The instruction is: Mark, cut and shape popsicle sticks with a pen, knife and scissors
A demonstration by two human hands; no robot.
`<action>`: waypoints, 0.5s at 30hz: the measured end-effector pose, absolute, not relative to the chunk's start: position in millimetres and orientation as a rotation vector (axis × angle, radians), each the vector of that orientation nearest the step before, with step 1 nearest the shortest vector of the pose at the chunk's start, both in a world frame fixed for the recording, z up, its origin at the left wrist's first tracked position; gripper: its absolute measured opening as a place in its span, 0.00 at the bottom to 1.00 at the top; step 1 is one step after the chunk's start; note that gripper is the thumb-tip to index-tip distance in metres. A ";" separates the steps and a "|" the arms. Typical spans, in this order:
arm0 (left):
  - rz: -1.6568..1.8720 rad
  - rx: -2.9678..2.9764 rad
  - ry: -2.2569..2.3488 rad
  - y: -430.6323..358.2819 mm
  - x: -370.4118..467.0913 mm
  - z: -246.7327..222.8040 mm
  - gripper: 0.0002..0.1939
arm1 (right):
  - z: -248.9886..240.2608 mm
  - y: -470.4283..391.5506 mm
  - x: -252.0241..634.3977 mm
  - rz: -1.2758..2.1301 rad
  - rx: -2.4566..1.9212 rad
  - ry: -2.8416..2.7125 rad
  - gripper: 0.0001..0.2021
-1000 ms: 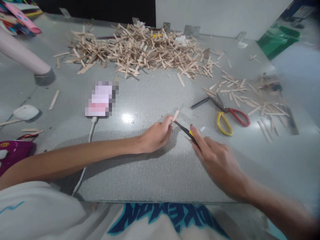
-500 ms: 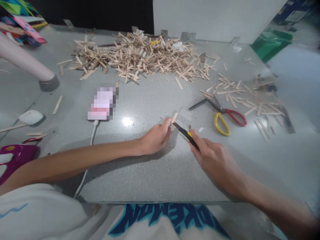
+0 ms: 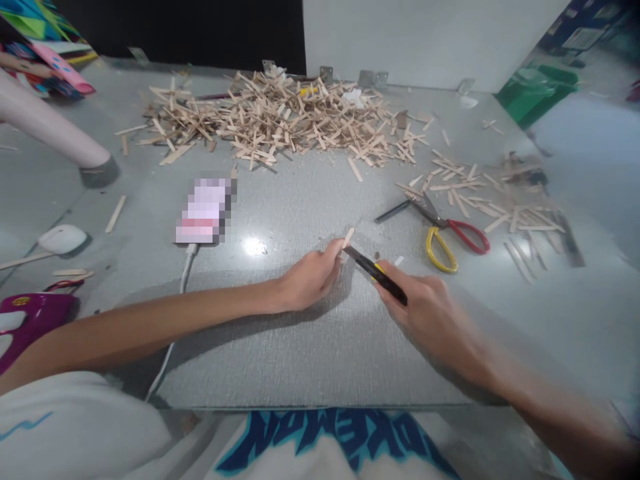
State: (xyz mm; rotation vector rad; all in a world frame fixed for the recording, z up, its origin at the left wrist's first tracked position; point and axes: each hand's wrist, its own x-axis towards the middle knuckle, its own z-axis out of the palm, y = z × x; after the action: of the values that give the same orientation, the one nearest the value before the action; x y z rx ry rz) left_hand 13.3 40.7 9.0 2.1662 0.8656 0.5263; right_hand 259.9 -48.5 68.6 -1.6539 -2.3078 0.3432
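Pinching a wooden stick [image 3: 349, 237], the left hand [image 3: 316, 277] is over the middle of the grey table [image 3: 280, 363]. The stick is pale, flat and narrow; its free end points away and slightly to the right, and its lower end is hidden in this hand. The right hand [image 3: 425, 300] is closed around a black cutter [image 3: 369, 266] with a yellow part, and the dark tip is at the stick, but whether it touches I cannot tell.

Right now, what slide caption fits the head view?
Left hand pinches a wooden stick; right hand grips a black cutter, scissors lying nearby.
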 end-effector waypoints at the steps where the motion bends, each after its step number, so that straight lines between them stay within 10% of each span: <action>1: 0.526 2.168 0.857 40.8 13.1 9.0 0.19 | 67.5 -49.5 260.1 0.281 -1.657 -2.353 0.22; 15: 0.616 2.171 0.823 42.8 11.6 1.6 0.19 | 70.5 -32.4 264.3 0.664 -1.541 -2.159 0.10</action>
State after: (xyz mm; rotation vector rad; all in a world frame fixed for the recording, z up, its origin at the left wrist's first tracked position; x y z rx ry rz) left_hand 11.6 42.8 1.6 2.1710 0.8232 0.6158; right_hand 264.3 -32.4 70.5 -1.5414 -2.1590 0.6635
